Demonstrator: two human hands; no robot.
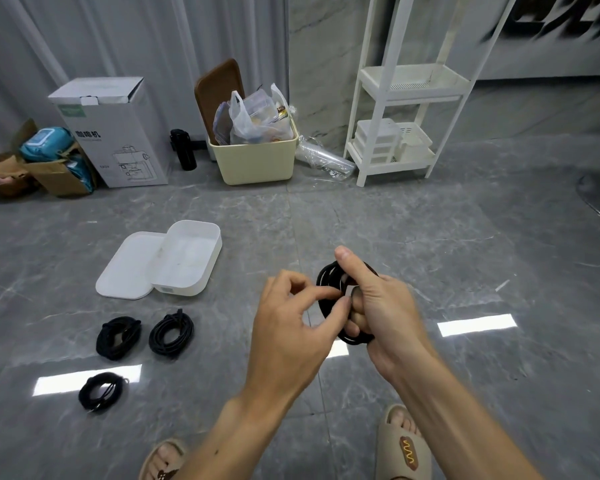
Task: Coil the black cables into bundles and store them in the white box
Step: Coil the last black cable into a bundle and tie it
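The right hand (381, 306) is gripping a coiled bundle of thin black cable (329, 282), with the thumb extending up across the front of the loops and the remaining fingers curling around them from behind, so that the coil is standing roughly upright above the grey marble-patterned tile floor (430, 237). The left hand (291, 327) is meeting the same bundle at the grip, with its thumb and forefinger pinching together at the near edge of the loops beside a small pale tab (352, 291); whether the pinch is closing on the tab or on a cable strand cannot be told. Up and to the left of the grip, well apart from it, the open white rectangular plastic box (187, 258) is sitting on the floor, and its flat white lid (129, 268) is lying against its left side. Below the box and left of the grip, three further coiled black cable bundles are lying on the floor: one round bundle (171, 333) nearest the hands, a second bundle (118, 337) just beside it on the far side, and a third, smaller bundle (101, 391) lower still. Beneath the grip, two feet in beige open-toed slippers (402, 448) are showing at the bottom edge
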